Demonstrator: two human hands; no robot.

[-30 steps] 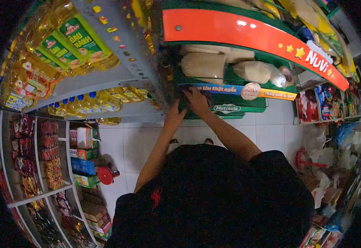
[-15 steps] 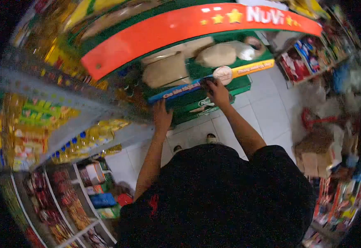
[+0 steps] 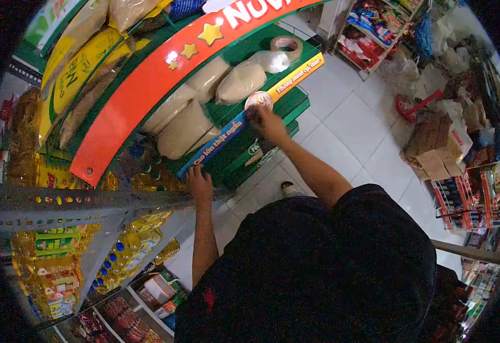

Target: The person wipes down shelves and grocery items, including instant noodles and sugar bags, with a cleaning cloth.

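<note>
A green display shelf carries a blue and yellow label strip along its front edge. My left hand rests with its fingertips on the blue end of that strip, fingers slightly apart, gripping nothing. Against the strip's middle, just below the round logo, my right hand is closed around something small and dark that I cannot make out. Behind the strip lie clear bags of a pale tan granular product and a roll of tape.
A red curved header sign arches over the shelf. At lower left stands a rack with bottles of yellow oil. Cardboard and plastic bags are piled on the right, beside the white tiled floor. Packet shelves stand at the back.
The view has turned, so the display now slants more and sits further left. Both hands stay at the strip; the right hand remains near the round logo.
</note>
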